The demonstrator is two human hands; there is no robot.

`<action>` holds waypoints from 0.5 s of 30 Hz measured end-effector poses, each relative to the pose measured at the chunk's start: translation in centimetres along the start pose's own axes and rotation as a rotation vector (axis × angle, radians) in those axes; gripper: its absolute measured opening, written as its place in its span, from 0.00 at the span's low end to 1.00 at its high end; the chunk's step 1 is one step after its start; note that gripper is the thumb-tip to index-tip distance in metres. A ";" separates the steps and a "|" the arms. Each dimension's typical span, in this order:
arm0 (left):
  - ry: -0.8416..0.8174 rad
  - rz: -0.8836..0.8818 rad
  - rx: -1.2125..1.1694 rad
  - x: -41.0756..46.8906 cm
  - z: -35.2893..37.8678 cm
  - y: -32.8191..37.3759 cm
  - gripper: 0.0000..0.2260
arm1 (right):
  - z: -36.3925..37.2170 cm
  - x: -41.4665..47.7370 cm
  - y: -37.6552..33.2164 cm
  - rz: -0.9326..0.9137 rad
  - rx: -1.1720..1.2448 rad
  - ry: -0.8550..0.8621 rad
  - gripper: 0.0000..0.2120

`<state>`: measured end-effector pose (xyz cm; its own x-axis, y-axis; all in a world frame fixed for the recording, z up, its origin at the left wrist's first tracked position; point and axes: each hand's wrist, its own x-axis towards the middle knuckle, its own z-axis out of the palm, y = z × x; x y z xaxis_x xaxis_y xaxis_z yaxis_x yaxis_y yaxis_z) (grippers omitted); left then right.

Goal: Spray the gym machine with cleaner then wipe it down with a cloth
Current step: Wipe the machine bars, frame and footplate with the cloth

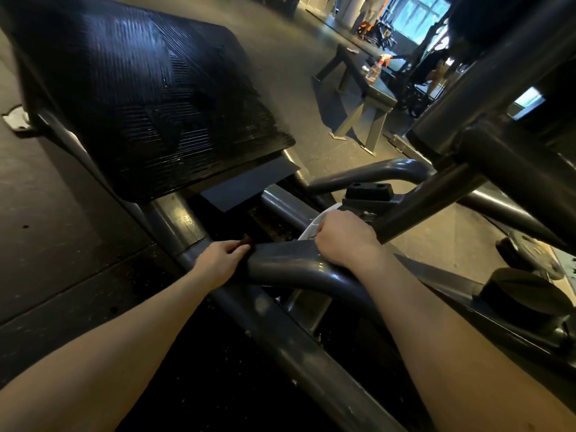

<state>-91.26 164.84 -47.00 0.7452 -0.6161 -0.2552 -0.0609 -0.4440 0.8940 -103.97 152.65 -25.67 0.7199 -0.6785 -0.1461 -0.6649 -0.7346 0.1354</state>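
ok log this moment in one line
step: wipe | right hand: grips white cloth at grey metal frame tube | left hand: on tube, grip unclear | clear spray bottle: on far bench

I am seeing my right hand covering most of a white cloth; the dark thing at the fingertips of my left hand is looking too dim to identify.

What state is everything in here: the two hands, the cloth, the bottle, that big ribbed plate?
Left hand: pinches a dark cloth against the grey frame tube.
Right hand: curled round a white thing, resting on the tube.
Spray bottle: upright on a bench, untouched.
Ribbed footplate: tilted, glistening in patches.
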 end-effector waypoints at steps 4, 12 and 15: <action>-0.144 0.253 -0.050 -2.6 1.0 4.8 0.15 | -1.0 0.3 -0.2 -0.005 0.054 -0.055 0.12; -0.169 0.180 -0.079 1.8 1.3 3.5 0.15 | -0.8 0.3 -0.2 -0.061 -0.026 -0.063 0.13; -0.078 0.009 -0.076 4.2 1.1 0.6 0.14 | -0.5 0.3 -0.2 -0.074 -0.053 -0.041 0.13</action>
<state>-88.85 161.25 -47.95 0.6904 -0.6703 -0.2721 -0.0150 -0.3892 0.9210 -103.56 152.57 -25.27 0.7574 -0.6223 -0.1979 -0.5977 -0.7827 0.1737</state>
